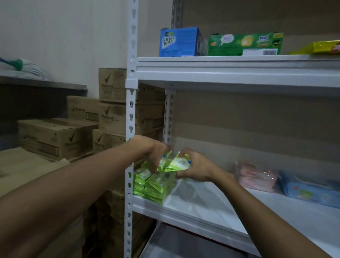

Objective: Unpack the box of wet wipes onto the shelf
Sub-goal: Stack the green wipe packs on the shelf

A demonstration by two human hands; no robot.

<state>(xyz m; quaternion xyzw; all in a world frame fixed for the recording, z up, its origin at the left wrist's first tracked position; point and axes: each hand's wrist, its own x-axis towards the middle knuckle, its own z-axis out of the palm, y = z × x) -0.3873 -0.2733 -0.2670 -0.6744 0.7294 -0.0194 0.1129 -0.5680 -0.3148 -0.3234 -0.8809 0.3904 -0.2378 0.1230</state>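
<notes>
A stack of green wet wipe packs (152,185) lies at the left end of the middle white shelf (210,208), against the upright post. My left hand (150,152) grips a green pack (164,161) on top of the stack, fingers curled over it. Just to its right, my right hand (194,166) holds another green and white pack (178,162), tilted on the stack's top. The two hands almost touch. The box the packs came from is not in view.
A pink wipes pack (256,176) and a blue one (315,191) lie further right on the same shelf. The upper shelf (247,73) carries blue, green and yellow boxes. Brown cartons (111,114) are stacked left of the white post (131,111).
</notes>
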